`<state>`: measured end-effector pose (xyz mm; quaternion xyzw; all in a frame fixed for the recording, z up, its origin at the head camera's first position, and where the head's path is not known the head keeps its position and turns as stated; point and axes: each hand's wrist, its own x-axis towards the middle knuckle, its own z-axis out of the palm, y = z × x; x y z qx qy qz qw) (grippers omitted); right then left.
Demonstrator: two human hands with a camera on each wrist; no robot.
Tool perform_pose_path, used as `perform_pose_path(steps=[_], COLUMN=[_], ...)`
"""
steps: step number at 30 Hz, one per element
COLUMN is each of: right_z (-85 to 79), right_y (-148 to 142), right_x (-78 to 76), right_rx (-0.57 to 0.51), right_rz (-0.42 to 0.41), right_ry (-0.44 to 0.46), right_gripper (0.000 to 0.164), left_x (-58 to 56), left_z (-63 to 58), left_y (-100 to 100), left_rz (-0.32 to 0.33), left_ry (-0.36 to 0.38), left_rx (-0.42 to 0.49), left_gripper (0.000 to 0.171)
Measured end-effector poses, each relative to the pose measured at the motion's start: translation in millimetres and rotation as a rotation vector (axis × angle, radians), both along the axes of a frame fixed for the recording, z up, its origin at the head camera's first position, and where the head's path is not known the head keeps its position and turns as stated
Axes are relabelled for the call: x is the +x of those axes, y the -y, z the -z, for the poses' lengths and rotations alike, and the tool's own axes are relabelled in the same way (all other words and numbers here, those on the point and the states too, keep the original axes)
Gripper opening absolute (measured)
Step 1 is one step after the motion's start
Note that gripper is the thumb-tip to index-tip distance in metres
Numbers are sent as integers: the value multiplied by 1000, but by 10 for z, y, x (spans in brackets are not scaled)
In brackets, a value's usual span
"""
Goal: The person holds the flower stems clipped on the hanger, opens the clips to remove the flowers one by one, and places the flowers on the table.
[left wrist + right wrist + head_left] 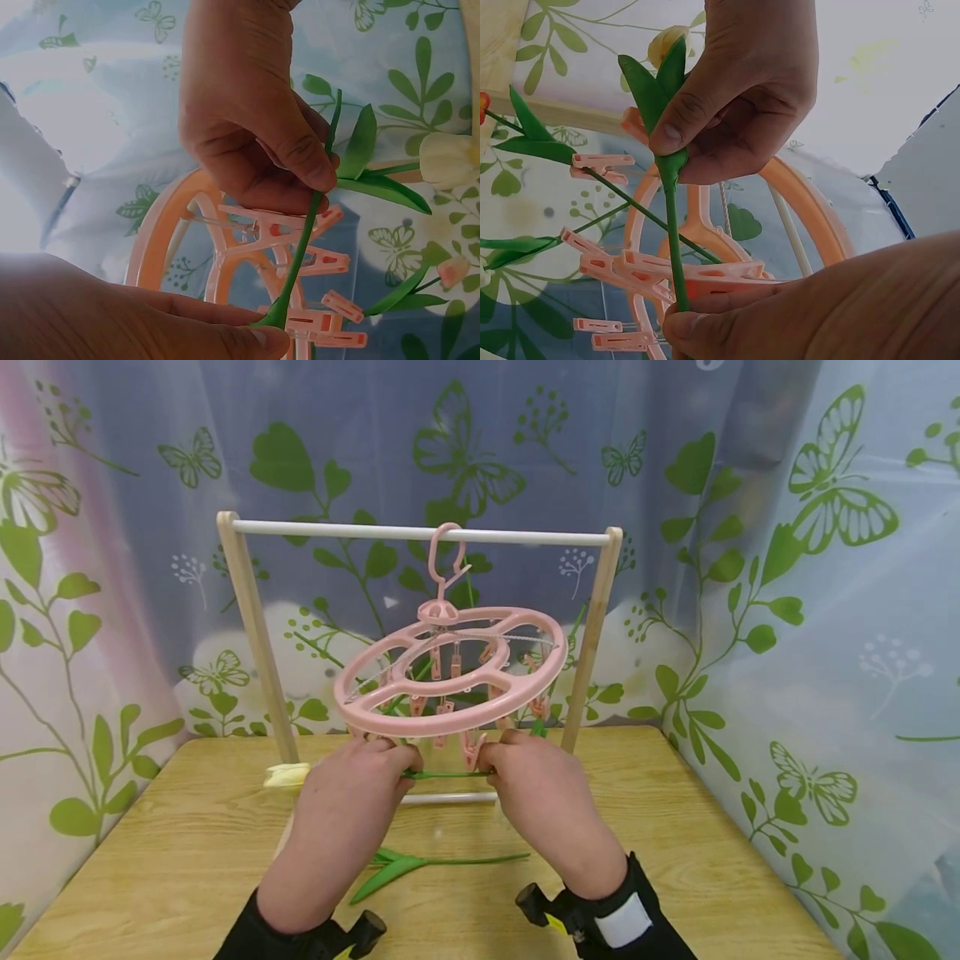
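Observation:
A yellow artificial tulip (287, 775) lies sideways under a pink round clip hanger (450, 722), its green stem (453, 774) spanning both hands. My left hand (356, 785) pinches it at the base of the leaves (656, 97). Toward the stem's other end, my right hand (540, 793) pinches it between thumb and fingers, as the left wrist view shows. A pink clothespin (471, 750) hangs right beside the right fingertips; in the right wrist view, clothespins (697, 274) reach to that hand, and I cannot tell whether it also grips one.
The hanger hooks over the white bar (337, 530) of a wooden stand (255, 635). Other tulips hang from its clips, among them a white one (450, 161) and a pink one (454, 271). Another green stem with leaves (397, 870) lies on the wooden table (637, 860). Patterned curtains surround it.

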<state>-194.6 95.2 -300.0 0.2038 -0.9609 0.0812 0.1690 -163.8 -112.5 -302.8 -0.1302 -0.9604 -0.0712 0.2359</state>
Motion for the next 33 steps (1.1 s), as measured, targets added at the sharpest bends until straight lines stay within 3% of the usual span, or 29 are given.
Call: perform_pose_path(steps=[33], right_z=[64], right_y=[5], right_x=[-64], right_rx=[-17], right_rz=[-28], right_ry=[36], right_gripper=[9], left_x=[-82], left_z=[58], left_y=[-10], left_rz=[-2], left_ry=[51], left_rx=[-7], left_gripper=[13])
